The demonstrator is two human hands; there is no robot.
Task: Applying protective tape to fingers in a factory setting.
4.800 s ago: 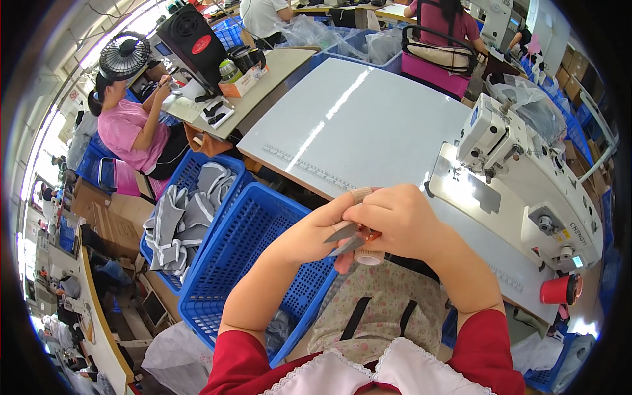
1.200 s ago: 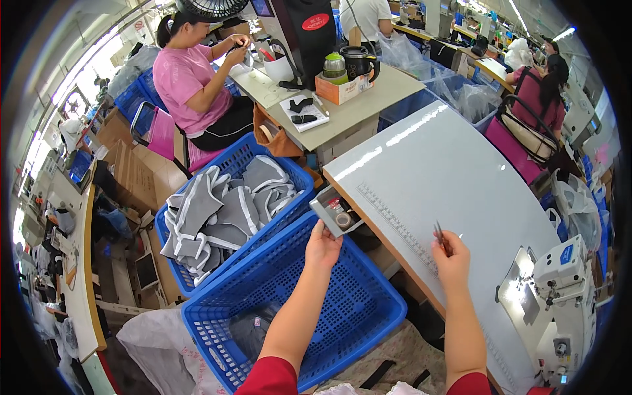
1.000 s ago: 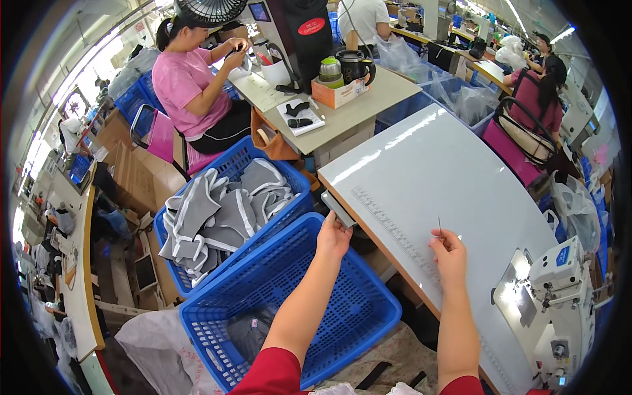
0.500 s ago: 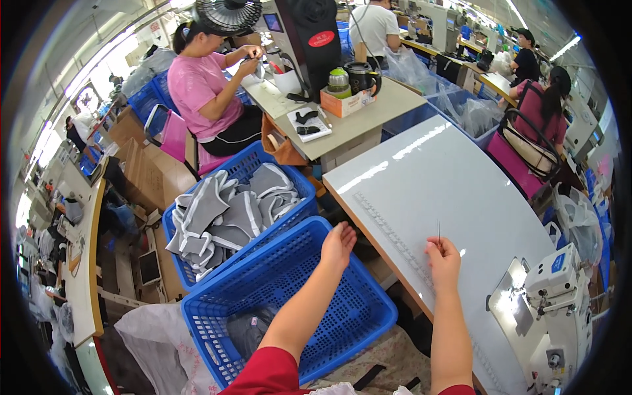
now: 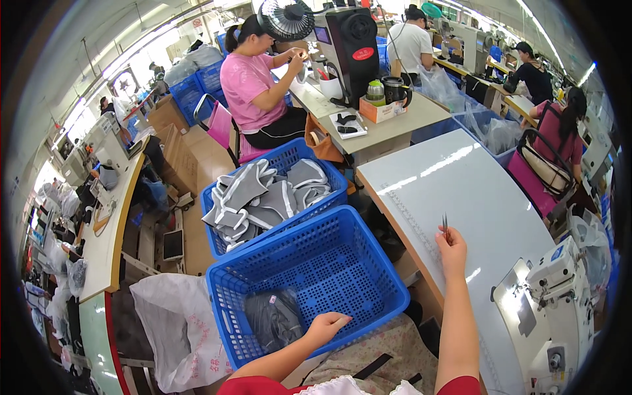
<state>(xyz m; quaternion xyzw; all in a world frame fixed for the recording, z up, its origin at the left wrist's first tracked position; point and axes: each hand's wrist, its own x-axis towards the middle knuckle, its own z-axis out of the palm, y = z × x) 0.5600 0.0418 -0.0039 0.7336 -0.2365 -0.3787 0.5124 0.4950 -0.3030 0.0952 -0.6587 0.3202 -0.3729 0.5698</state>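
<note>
My right hand (image 5: pixel 452 250) is closed around a pair of small pointed thread snips (image 5: pixel 445 225), the two slim steel points sticking up past the fingertips. It hovers over the left part of a pale grey worktable (image 5: pixel 428 178). Lower and to the left, my left hand (image 5: pixel 327 327) is above the near side of a blue plastic basket (image 5: pixel 309 240), fingers drawn together with nothing visible in them. At the left of that basket's bottom lies a dark bundle in clear plastic (image 5: pixel 273 319). Behind it, a second blue basket (image 5: pixel 339 174) holds several grey fabric pieces with white edging (image 5: pixel 273 201).
A white sewing machine (image 5: pixel 556 289) stands at the table's right. A white sack (image 5: pixel 174 316) slumps left of the near basket. Beyond the baskets, a person in pink (image 5: pixel 257 85) sits at a bench (image 5: pixel 418 118) with a fan (image 5: pixel 286 18), a mug and a small tray.
My left hand has drawn back toward me and its fingers have come together. The right hand keeps the snips, slightly higher over the table. The whole view has shifted.
</note>
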